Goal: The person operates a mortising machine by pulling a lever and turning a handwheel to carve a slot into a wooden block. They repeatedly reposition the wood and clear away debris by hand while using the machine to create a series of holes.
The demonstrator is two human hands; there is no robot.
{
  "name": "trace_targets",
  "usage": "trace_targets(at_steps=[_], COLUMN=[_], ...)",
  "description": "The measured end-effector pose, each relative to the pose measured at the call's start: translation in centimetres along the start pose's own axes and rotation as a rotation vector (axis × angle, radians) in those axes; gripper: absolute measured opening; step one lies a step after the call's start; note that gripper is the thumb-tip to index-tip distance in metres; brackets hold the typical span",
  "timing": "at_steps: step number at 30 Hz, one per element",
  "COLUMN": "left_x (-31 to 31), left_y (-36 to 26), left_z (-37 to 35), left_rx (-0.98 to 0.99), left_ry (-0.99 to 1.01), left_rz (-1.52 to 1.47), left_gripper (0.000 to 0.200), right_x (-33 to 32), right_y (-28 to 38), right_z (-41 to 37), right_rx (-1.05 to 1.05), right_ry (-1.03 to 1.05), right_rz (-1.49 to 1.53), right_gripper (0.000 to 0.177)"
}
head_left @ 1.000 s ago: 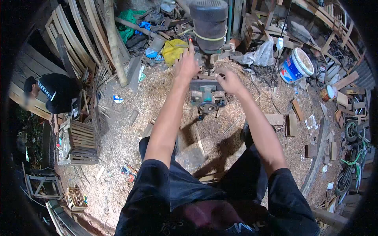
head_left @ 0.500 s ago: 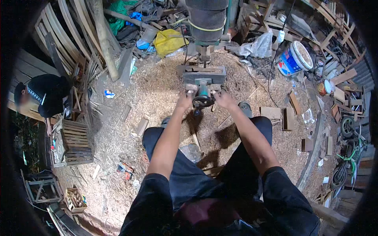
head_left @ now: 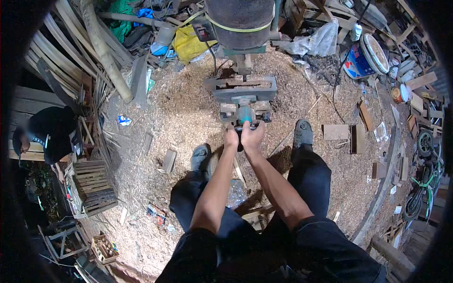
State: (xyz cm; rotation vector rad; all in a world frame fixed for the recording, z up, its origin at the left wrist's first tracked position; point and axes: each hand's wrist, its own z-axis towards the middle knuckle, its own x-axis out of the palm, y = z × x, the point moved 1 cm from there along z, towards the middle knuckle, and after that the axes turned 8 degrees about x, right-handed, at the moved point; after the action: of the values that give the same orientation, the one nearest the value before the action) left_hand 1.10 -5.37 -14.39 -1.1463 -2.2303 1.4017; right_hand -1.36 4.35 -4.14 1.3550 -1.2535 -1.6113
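Observation:
Both my hands are at the black handwheel on the front of a drill-press-like machine. My left hand closes round the wheel's left side. Beside it, my right hand grips the right side; the fingers of both are partly hidden. Just beyond the wheel is a green metal housing. Farther out stands a grey vise, with a wood piece lying in it. A drill bit or chisel points down over the vise from the dark machine head.
Wood shavings cover the floor. Wood blocks lie to the right, near a white-and-blue bucket. At the left, another person is beside a slatted crate. A cable trails at the right.
My hands have come together from the machine's two sides onto the handwheel. My view has shifted slightly, and my feet now show farther forward. The person at the left has leaned a little.

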Motion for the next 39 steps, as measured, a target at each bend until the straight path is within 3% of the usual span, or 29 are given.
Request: trace_targets(at_steps=[3, 4, 5, 7, 8, 10, 11, 12, 13, 15, 16, 19, 21, 24, 26, 28, 32, 34, 36, 37, 39], left_x=[0.0, 0.5, 0.3, -0.2, -1.5, -4.4, -5.2, -5.4, -5.2, -4.7, -3.8, -2.1, -1.2, -0.9, -0.6, -1.4, -1.4, -1.1, -1.1, -1.3, -1.2], left_y=[-6.9, -8.2, -9.0, -11.5, -13.9, -8.1, -6.6, -6.0, -6.8, -8.0, -2.2, -6.6, 0.2, -5.0, -5.8, -7.2, -4.5, -1.8, -4.2, -5.0, -0.5], left_z=[-4.9, -6.1, -7.4, -8.7, -10.0, -3.8, -2.7, -4.0, -5.2, -8.0, -4.5, -6.9, -1.3, -4.2, -3.9, -5.1, -3.8, -2.6, -4.8, -5.6, -2.5], left_rx=[0.273, 0.390, 0.393, 0.425, 0.451, 0.420, 0.307, 0.065, -0.013, -0.180, -0.044, -0.068, -0.131, -0.040, 0.010, -0.035, -0.005, -0.050, -0.098, -0.123, -0.084], left_ry=[-0.002, 0.030, 0.043, 0.056, 0.104, 0.191, 0.182, 0.187, 0.197, 0.207, 0.269, 0.041, 0.086, 0.032, 0.049, 0.062, 0.090, 0.126, 0.117, 0.113, -0.004], left_rz=[0.492, 0.514, 0.505, 0.485, 0.397, 0.464, 0.410, 0.053, -0.021, -0.155, -0.234, -0.096, 0.009, 0.204, 0.460, 0.352, 0.248, 0.079, -0.075, -0.144, -0.001], left_gripper=[0.061, 0.057, 0.057, 0.056, 0.055, 0.053, 0.059, 0.066, 0.068, 0.071, 0.071, 0.061, 0.074, 0.082, 0.089, 0.083, 0.091, 0.090, 0.089, 0.088, 0.084], right_x=[1.7, -0.5, 1.4, 0.0, 0.4, 0.3, 0.0, -0.4, -0.9, -0.8, -0.6, -1.0, -0.9, -0.2, 0.0, -0.1, -0.9, -0.5, -1.3, -1.3, -0.8], right_y=[-6.6, -5.4, -11.7, -14.8, -14.7, -13.8, -9.1, -3.9, 1.5, 4.5, 4.9, 2.6, 2.5, -1.4, -4.2, -7.4, -4.3, -0.9, 4.0, 3.1, -0.1], right_z=[1.0, 1.3, 2.2, 2.4, 2.5, 3.4, 3.7, 4.1, 4.4, 3.5, 3.0, 2.6, 2.6, 3.3, 3.8, 4.2, 4.2, 3.7, 2.0, 1.9, 2.8], right_rx=[0.147, 0.165, 0.671, 0.626, 0.660, 0.715, 0.531, 0.343, 0.161, -0.089, -0.212, -0.422, -0.331, -0.243, 0.000, 0.202, 0.094, -0.179, -0.340, -0.341, -0.343], right_ry=[0.070, 0.221, 0.444, 0.493, 0.386, 0.162, 0.156, 0.140, 0.118, 0.186, 0.223, 0.195, 0.193, 0.223, 0.338, 0.431, 0.239, 0.191, 0.157, 0.155, 0.148], right_rz=[0.311, 0.353, 0.829, -0.099, 0.058, 0.353, 0.328, 0.301, 0.276, -0.009, -0.154, -0.177, -0.087, 0.088, 0.352, 0.482, 0.176, 0.031, -0.267, -0.229, -0.146], right_gripper=[0.026, 0.027, 0.031, 0.030, 0.030, 0.030, 0.027, 0.025, 0.023, 0.019, 0.017, 0.014, 0.011, 0.006, 0.006, 0.007, 0.012, 0.013, 0.018, 0.017, 0.016])
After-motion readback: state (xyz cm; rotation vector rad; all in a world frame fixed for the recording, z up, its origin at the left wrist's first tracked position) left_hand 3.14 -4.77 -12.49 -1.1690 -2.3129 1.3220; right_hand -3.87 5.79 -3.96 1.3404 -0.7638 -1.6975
